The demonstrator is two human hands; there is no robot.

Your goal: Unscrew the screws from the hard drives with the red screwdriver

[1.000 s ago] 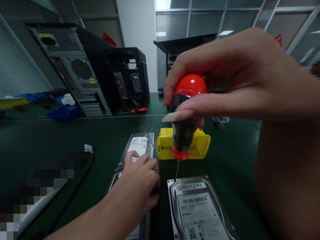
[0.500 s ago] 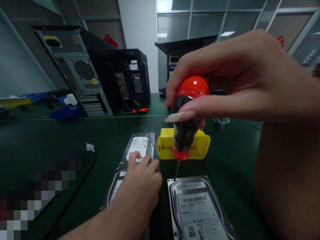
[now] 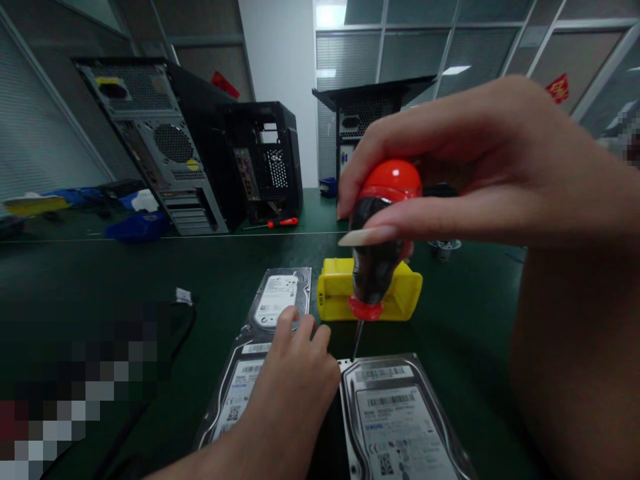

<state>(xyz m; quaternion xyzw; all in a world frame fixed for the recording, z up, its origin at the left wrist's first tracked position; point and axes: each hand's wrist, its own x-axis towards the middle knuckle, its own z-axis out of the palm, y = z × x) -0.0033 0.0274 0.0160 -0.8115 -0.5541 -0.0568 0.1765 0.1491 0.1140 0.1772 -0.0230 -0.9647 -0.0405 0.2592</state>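
Hands: right hand [image 3: 480, 160] hides screwdriver [image 3: 377, 253] grip.

Right hand [image 3: 500, 160] raised, fingers pinched together, left hand [image 3: 295, 387] low, palm down, fingers curled forward

The screwdriver [image 3: 379, 247] has a glossy red-and-black plastic handle and a thin bare metal shaft. The near right hard drive [image 3: 400, 420] and the left hard drive [image 3: 240, 393] show dull silver metal lids with matt white paper labels. The yellow tray [image 3: 370, 293] looks like smooth plastic, on a matt dark green table mat [image 3: 100, 273].
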